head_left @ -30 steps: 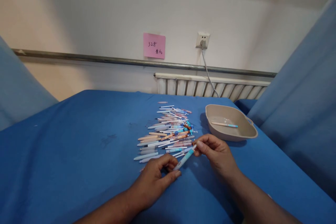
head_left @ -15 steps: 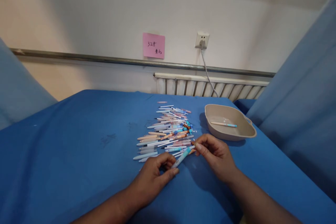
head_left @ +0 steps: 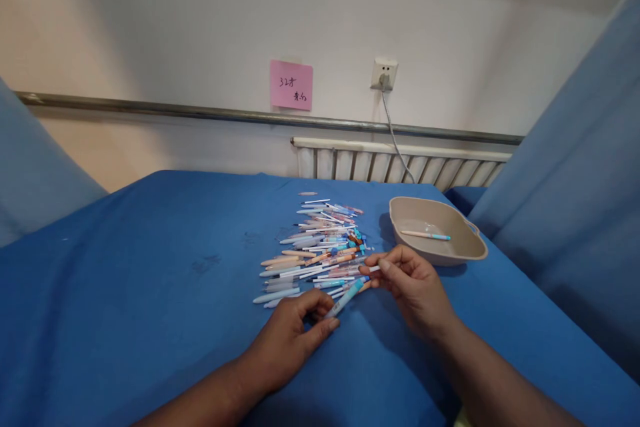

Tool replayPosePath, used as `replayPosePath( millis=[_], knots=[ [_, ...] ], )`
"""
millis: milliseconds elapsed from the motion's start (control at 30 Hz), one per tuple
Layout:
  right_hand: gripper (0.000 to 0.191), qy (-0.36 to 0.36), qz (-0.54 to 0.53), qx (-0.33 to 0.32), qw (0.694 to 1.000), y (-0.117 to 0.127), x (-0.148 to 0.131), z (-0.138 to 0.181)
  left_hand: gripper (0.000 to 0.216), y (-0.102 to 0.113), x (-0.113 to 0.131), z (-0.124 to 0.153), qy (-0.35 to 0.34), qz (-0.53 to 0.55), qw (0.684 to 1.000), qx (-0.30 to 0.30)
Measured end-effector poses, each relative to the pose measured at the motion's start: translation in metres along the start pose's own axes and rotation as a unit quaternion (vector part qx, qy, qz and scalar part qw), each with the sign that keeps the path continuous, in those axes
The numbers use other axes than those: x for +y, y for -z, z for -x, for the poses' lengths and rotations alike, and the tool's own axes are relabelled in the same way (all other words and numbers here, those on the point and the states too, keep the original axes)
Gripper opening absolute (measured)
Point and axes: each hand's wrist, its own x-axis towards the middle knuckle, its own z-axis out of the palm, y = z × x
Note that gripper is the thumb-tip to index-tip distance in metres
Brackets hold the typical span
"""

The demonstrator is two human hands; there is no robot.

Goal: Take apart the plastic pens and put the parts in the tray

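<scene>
My left hand (head_left: pixel 300 330) grips a pale blue pen barrel (head_left: pixel 345 298) between thumb and fingers, its turquoise end tilted up to the right. Close by on the right, my right hand (head_left: pixel 413 287) pinches a thin white pen refill (head_left: pixel 374 269), apart from the barrel's end. Behind both hands lies a loose heap of pen parts (head_left: pixel 315 240): barrels in grey, peach and pale blue, white refills, and small brown and blue pieces. Parts of the heap are hidden by my hands.
To the right stands a beige plastic basin (head_left: pixel 437 253) with one peach and blue pen (head_left: pixel 426 235) in it. A blue cloth (head_left: pixel 150 280) covers the table. Behind are a radiator (head_left: pixel 370 153), a wall socket (head_left: pixel 384 73) with a cord, and a pink note (head_left: pixel 291 85).
My right hand has shifted its hold on the refill, which now lies flatter and slightly away from the barrel's end. My left hand has hardly moved.
</scene>
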Motion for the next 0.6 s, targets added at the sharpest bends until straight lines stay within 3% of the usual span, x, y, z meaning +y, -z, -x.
replayPosePath(
  millis=[267, 433, 600],
  knots=[
    [0.03, -0.087, -0.039, -0.041, 0.995, -0.0025, 0.0012, -0.0001, 0.013, -0.0018, 0.0014, -0.0009, 0.007, 0.01, 1.0, 0.0],
    [0.022, -0.017, 0.078, -0.059, 0.995, 0.0009, 0.0041, 0.0, 0.014, 0.0, 0.0022, -0.0012, 0.005, 0.005, 1.0, 0.006],
    [0.019, 0.025, 0.225, -0.07, 0.972, 0.0071, 0.0001, 0.0003, 0.013, 0.0014, 0.006, -0.0016, 0.006, -0.003, 1.0, 0.021]
  ],
)
